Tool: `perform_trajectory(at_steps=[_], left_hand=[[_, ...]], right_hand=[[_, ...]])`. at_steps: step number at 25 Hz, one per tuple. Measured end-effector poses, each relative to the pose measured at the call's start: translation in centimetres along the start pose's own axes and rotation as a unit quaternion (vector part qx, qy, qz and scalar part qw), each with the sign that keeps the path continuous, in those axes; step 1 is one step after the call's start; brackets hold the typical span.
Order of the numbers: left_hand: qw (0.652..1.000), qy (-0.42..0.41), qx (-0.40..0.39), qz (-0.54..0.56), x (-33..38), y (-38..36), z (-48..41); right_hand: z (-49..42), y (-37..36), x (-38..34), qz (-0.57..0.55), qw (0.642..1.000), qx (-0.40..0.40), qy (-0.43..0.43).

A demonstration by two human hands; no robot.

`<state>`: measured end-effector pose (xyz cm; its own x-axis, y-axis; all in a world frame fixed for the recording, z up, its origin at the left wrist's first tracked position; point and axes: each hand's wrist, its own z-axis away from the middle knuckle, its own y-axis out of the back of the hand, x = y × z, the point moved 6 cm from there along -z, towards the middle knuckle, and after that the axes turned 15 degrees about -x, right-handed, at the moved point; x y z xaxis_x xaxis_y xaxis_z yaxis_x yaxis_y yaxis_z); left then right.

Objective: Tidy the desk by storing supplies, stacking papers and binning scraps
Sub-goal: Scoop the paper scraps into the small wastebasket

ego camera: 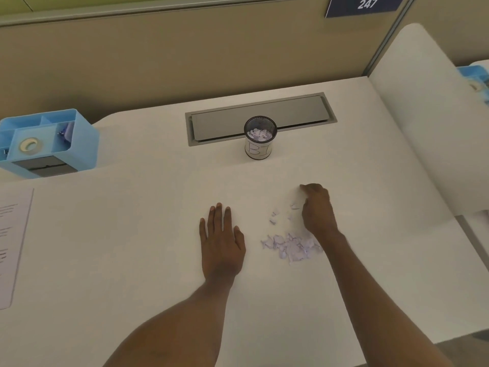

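- "247" in white slanted numerals stands on a dark blue sign [366, 5] fixed to the partition [185, 62] at the far right
- "BI" in hand-drawn dark letters stands on a white label [258, 151] wrapped round the black mesh cup [260, 123] on the bench [132, 234]; any further letter curves out of sight
- Printed lines on the sheet of paper [12, 245] at the left edge are too blurred to read

Around scrap pile [291, 247]: bare desk [280, 319] at 6 o'clock; flat left hand [221, 242] at 9; right hand [317, 207] and forearm [370, 292] from 1 to 4; open lane at 12, ending at upright mesh bin [259, 143].
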<state>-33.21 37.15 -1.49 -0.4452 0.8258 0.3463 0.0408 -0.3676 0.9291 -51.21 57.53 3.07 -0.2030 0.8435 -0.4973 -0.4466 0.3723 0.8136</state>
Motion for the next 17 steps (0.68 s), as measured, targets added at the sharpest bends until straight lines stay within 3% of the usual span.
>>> perform_trajectory(at_steps=[4, 6, 9, 12, 15, 17], left_hand=[[1.000, 0.002, 0.001, -0.003, 0.0, 0.1, 0.0], [1.000, 0.003, -0.004, -0.003, 0.0, 0.0, 0.0], [1.000, 0.008, -0.011, -0.004, -0.1, 0.0, 0.0], [1.000, 0.007, -0.009, -0.006, -0.1, 0.0, -0.1], [1.000, 0.004, -0.005, -0.007, -0.1, 0.0, 0.0], [1.000, 0.001, -0.002, -0.007, -0.1, 0.1, 0.0]], right_hand=[[3.2, -3.0, -2.1, 0.019, 0.996, -0.062, 0.066], [4.3, -2.6, -1.0, -0.004, 0.998, -0.022, 0.065], [4.9, 0.0, 3.3, -0.037, 0.995, 0.062, -0.065], [5.3, 1.0, 4.9, 0.013, 0.985, 0.080, -0.154], [5.6, -0.9, 2.8, 0.037, 0.993, 0.044, -0.099], [6.4, -2.0, 1.7, -0.019, 0.999, 0.023, -0.025]])
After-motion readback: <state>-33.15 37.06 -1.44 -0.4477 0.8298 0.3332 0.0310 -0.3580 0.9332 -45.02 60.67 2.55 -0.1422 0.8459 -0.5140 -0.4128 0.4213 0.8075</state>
